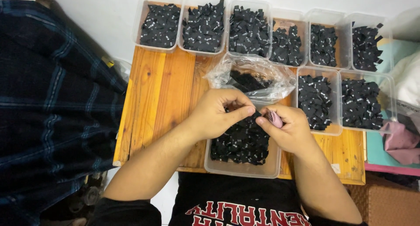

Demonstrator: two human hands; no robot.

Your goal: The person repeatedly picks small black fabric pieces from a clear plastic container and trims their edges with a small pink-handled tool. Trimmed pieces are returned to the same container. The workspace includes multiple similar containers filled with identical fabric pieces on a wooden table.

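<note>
A small orange-brown wooden surface [153, 95] is carrying a far row of six clear rectangular plastic tubs [160, 20], each heaped with small black fabric tags flecked with white; two more clear tubs of the same tags [316, 101] are sitting just behind the right hand, on the right half of the surface. A crumpled clear plastic bag [256, 75] holding a few more black tags is lying in the middle, between the far row and the hands, and its near edge is being partly covered by the left hand. A dark blue checked cloth [48, 108] is filling the left of the scene, and a crumpled pink cloth [400, 140] is lying at the right edge. At the near edge of the surface, a clear plastic tub of loose black fabric tags [243, 149] is standing directly beneath both hands, which are blocking the view of its far half. The left hand [216, 112] is hovering over this tub with thumb and forefinger pressed together, though what they are pinching cannot be told. The right hand [286, 125] is curling its fingers around a small pink object [274, 118], smooth and rounded where it is showing, and its fingertips are almost meeting those of the left.
</note>
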